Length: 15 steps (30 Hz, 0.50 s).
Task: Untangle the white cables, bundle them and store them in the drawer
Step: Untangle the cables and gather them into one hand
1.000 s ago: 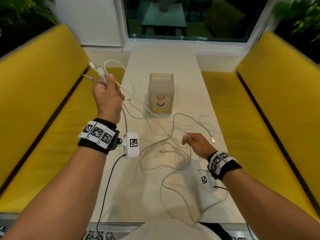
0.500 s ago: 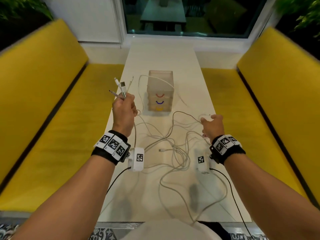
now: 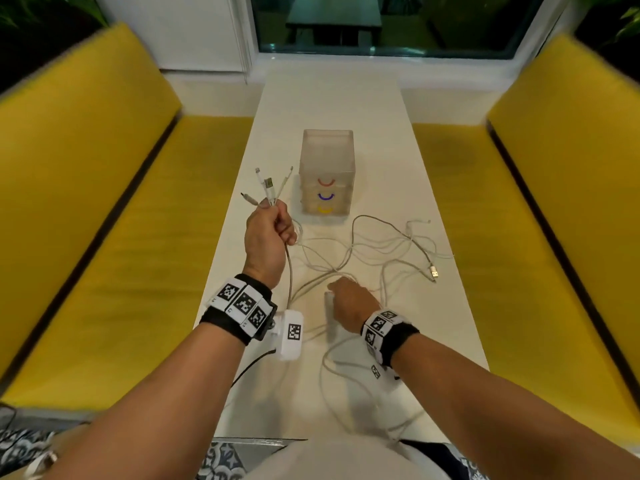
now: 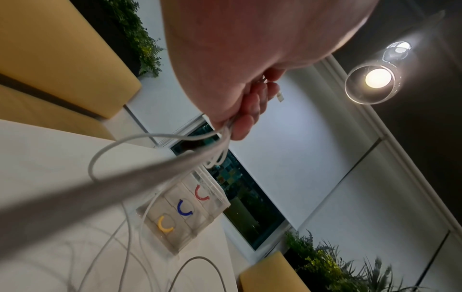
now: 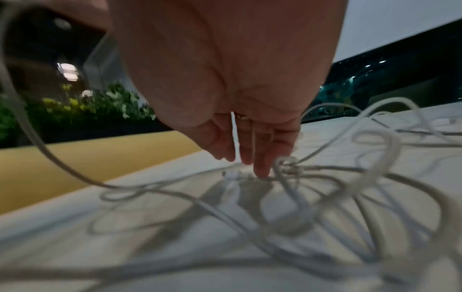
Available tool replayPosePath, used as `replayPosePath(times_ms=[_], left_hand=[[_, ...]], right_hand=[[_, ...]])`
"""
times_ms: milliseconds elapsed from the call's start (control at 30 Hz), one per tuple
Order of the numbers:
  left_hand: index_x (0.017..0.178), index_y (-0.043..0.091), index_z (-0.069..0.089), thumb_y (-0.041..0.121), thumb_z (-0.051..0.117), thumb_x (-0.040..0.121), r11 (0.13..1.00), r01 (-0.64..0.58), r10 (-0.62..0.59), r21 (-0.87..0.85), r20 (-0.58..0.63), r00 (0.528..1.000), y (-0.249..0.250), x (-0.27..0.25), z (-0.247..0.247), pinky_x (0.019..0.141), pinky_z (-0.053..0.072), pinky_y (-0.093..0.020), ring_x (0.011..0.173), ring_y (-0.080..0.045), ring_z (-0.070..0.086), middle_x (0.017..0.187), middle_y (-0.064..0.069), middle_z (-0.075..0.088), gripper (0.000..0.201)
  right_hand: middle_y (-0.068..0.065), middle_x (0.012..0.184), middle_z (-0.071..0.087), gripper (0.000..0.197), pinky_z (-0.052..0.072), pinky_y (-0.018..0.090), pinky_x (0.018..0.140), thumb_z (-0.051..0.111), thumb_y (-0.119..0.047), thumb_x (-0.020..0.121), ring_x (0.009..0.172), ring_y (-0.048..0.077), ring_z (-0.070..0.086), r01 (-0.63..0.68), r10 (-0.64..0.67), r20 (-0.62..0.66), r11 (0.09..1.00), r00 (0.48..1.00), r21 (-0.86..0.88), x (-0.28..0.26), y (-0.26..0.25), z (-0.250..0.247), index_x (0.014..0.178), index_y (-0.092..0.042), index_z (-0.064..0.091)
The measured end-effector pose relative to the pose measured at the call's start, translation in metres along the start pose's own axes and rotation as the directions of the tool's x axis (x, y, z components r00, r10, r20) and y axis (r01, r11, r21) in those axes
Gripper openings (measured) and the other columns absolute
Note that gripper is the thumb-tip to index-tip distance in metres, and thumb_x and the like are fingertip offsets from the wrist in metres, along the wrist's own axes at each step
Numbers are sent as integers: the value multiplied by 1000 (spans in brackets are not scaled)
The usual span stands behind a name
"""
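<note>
Several white cables [image 3: 377, 251] lie tangled on the white table [image 3: 332, 105]. My left hand [image 3: 268, 230] is raised left of the drawer box and grips a bunch of cable ends, whose plugs [image 3: 268, 185] fan out above the fist. The same left hand [image 4: 240, 110] shows fingers curled round the cables [image 4: 220, 142]. My right hand [image 3: 349, 299] is low over the tangle, with straight fingers [image 5: 260, 166] pointing down and touching a knot of cables [image 5: 287, 164]. The translucent drawer box [image 3: 327, 171] has red, blue and yellow handles, all drawers shut.
A loose USB plug [image 3: 433, 271] lies on the table to the right. Yellow benches [image 3: 104, 237] flank the table on both sides. A window [image 3: 381, 26] is at the far end. The drawer box [image 4: 185, 213] stands mid-table.
My left hand dropped and came closer, still gripping the cable ends. My right hand moved from the right side of the tangle back to its near middle and reached down onto the cables.
</note>
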<state>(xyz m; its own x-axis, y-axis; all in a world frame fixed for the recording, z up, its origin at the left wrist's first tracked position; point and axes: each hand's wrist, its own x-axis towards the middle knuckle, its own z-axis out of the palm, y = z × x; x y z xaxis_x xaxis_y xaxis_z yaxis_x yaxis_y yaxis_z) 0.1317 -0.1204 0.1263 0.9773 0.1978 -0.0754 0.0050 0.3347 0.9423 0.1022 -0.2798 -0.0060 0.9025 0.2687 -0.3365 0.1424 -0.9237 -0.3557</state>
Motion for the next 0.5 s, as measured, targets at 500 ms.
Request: replayPosePath(times_ms=[500], left_hand=[[70,16,38,10,34,96,991,-36,31,132,39,999,-14,2,-12,53,32,-29,53,-15,34,61,-4,33,27]], right_hand=[[-4,82,73,13,50,42,84,51,-11,91,75,18,64,37,144,-287,839,947,542,12,1,-56,90,-24,52]])
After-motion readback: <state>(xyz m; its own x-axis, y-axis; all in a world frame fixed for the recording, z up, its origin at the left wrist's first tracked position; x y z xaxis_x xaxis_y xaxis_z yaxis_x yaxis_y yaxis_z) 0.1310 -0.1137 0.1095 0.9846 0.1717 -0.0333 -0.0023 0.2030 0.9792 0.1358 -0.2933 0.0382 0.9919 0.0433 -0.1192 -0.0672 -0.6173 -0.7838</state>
